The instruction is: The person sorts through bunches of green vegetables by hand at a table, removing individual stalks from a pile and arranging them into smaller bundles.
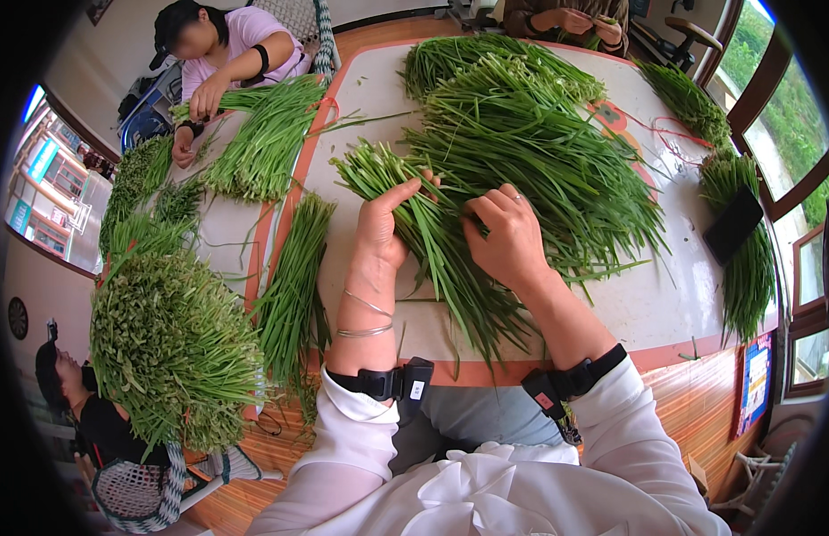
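Observation:
A loose bunch of garlic chives (448, 258) lies slantwise in my left hand (382, 224), whose thumb and fingers wrap around it. Its pale cut ends point to the upper left, and its leaf tips trail toward the near table edge. My right hand (508, 234) is just right of this bunch, with its fingers curled down among the leaves. Whether a stalk is pinched under those fingers is hidden. Beyond both hands spreads a large heap of chives (521, 134) on the white tabletop (655, 288).
A separate chive bundle (297, 281) lies at my left, beside a big upright mass of chives (173, 335). A black phone-like object (734, 224) rests on chives at the right edge. Co-workers (247, 50) handle chives across the tables; another person (86, 402) sits lower left.

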{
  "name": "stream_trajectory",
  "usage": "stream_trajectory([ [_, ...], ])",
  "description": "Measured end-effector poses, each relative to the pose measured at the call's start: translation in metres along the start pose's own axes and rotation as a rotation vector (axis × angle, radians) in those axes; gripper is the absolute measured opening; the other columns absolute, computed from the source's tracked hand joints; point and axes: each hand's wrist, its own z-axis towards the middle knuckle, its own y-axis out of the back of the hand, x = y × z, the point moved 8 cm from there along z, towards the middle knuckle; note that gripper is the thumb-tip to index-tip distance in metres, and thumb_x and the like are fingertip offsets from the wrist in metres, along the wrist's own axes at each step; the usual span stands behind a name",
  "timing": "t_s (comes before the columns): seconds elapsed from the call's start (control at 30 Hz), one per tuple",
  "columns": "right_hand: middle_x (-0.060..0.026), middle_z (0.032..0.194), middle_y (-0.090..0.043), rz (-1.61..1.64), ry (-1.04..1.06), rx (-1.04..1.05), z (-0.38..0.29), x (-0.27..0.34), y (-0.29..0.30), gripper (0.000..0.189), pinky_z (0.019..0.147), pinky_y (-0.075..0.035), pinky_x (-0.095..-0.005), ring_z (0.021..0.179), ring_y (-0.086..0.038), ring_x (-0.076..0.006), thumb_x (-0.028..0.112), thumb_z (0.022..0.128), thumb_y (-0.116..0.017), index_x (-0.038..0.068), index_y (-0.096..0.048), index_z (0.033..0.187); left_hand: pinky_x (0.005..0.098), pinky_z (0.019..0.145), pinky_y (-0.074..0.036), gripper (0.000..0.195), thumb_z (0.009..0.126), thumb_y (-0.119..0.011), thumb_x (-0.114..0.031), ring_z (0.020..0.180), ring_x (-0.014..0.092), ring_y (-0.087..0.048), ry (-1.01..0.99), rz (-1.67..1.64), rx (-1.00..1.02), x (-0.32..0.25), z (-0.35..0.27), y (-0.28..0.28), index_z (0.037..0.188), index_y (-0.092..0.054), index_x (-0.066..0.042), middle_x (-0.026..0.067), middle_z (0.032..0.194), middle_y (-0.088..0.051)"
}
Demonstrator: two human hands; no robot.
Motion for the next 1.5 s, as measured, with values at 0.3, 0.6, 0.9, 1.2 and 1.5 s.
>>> stream_trajectory([
  [0.3, -0.0103, 0.071, -0.056, 0.098, -0.036, 0.051, -0.002, -0.001, -0.008, 0.011, 0.069, -0.045, -0.0378, 0.074, -0.054, -0.0291, 0.008, 0.068, -0.066, 0.002, -0.060, 0.074, 0.0327, 0.084, -0.049, 0.023, 0.083, -0.060, -0.009, 0.089, 0.022, -0.061, 0.011, -0.049, 0.004, 0.001, 0.000, 0.002, 0.102, -0.060, 0.003, 0.0141, 0.099, -0.064],
  [0.6, -0.0116, 0.069, -0.056, 0.222, -0.052, -0.032, -0.001, -0.003, -0.002, 0.008, 0.066, -0.045, -0.0381, 0.070, -0.054, -0.0296, 0.006, 0.068, -0.064, 0.000, -0.060, 0.071, 0.0331, 0.084, -0.050, 0.023, 0.081, -0.060, -0.005, 0.089, 0.023, -0.062, -0.065, 0.104, 0.069, -0.005, -0.002, -0.008, 0.101, -0.060, 0.006, 0.0148, 0.098, -0.064],
  [0.9, -0.0125, 0.066, -0.055, 0.150, -0.091, 0.038, 0.000, -0.007, -0.002, 0.010, 0.066, -0.045, -0.0387, 0.069, -0.054, -0.0304, 0.009, 0.066, -0.060, 0.000, -0.059, 0.067, 0.0342, 0.083, -0.051, 0.023, 0.080, -0.060, -0.006, 0.088, 0.023, -0.062, -0.123, 0.030, 0.106, -0.011, -0.008, -0.014, 0.100, -0.060, 0.005, 0.0150, 0.096, -0.063],
  [1.2, -0.0146, 0.075, -0.055, 0.344, -0.140, 0.072, 0.001, 0.003, -0.004, 0.023, 0.065, -0.045, -0.0389, 0.074, -0.055, -0.0309, 0.018, 0.077, -0.066, -0.003, -0.063, 0.087, 0.0314, 0.076, -0.051, 0.018, 0.080, -0.061, -0.005, 0.081, 0.021, -0.062, -0.185, 0.143, 0.125, -0.012, -0.011, -0.024, 0.095, -0.061, 0.003, 0.0119, 0.088, -0.064],
  [1.5, -0.0148, 0.080, -0.054, 0.375, -0.192, 0.010, -0.003, -0.005, -0.009, 0.017, 0.064, -0.045, -0.0388, 0.074, -0.055, -0.0326, 0.011, 0.078, -0.065, -0.002, -0.061, 0.088, 0.0323, 0.083, -0.049, 0.019, 0.080, -0.059, -0.003, 0.089, 0.022, -0.062, -0.218, 0.186, 0.178, -0.009, -0.011, -0.034, 0.098, -0.062, 0.004, 0.0139, 0.096, -0.065],
])
